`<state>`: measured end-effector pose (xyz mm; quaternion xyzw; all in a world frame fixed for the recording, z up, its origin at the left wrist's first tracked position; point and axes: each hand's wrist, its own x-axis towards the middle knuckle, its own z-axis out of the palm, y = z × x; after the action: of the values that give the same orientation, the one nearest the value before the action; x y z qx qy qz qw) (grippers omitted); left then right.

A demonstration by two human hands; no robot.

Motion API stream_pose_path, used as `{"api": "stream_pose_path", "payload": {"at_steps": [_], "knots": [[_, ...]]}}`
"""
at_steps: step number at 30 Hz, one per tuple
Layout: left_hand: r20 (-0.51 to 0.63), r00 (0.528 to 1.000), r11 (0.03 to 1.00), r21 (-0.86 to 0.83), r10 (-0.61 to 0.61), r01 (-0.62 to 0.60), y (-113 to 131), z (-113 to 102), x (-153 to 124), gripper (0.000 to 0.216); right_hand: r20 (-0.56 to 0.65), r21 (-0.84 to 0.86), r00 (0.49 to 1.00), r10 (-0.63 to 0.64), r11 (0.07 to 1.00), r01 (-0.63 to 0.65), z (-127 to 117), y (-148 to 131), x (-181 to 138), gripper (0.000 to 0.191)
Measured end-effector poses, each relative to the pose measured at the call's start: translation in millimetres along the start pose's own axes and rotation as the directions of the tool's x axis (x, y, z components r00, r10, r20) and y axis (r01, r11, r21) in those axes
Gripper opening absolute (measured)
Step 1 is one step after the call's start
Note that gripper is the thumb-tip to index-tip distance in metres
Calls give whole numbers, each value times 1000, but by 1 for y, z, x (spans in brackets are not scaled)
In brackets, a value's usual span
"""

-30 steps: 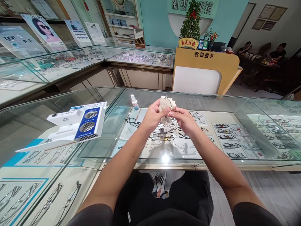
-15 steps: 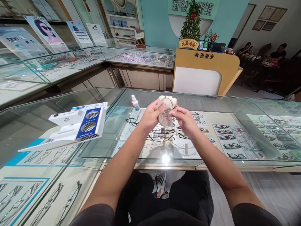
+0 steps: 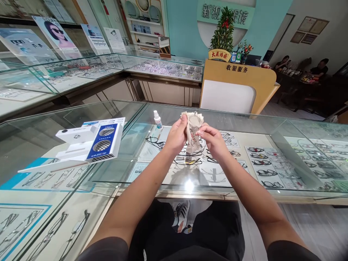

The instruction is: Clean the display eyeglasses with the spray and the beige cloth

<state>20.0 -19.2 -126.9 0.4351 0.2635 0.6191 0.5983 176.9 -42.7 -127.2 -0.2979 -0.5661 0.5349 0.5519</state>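
Beige cloth [image 3: 193, 137] held up above glass-topped desk [image 3: 244, 122], near middle of view, round lens-like shape showing in upper part. Left hand [image 3: 177, 135] at cloth's 8 o'clock, gripping it between thumb and fingers. Right hand [image 3: 216, 142] at 4 o'clock, thumb and forefinger pinching cloth edge. From cloth: white spray bottle [image 3: 157, 120] upright between 9 and 10 o'clock; open blue-and-white box [image 3: 105, 143] at 9, farther off; gold counter [image 3: 214, 72] between 1 and 2.
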Motion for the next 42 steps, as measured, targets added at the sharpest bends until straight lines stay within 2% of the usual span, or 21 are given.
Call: {"api": "stream_pose_path", "payload": {"at_steps": [6,12,18,25,30,37,42], "knots": [[109,992,997,41,-63,59,3,-9,-3,65,-163,-20,985,-63,998,61,-17,-15,8,31],[191,965,981,105,-178,160,-4,-7,-8,63,-192,-3,980,-45,999,46,-18,-16,10,39],[229,940,967,71,-254,244,-9,0,-13,62,-205,42,978,-35,998,44,-16,-12,11,41],[229,942,961,-70,-245,267,-10,4,-11,53,-177,62,982,-64,995,76,-17,0,13,29],[223,929,952,-9,-296,306,-7,8,-15,57,-159,79,985,-66,994,80,-16,8,13,26],[122,957,965,27,-262,260,-8,10,-16,64,-135,114,990,-49,991,64,-11,14,12,26],[192,948,966,103,-254,238,-2,11,-19,67,-178,143,984,-23,989,49,-11,5,12,35]]}}
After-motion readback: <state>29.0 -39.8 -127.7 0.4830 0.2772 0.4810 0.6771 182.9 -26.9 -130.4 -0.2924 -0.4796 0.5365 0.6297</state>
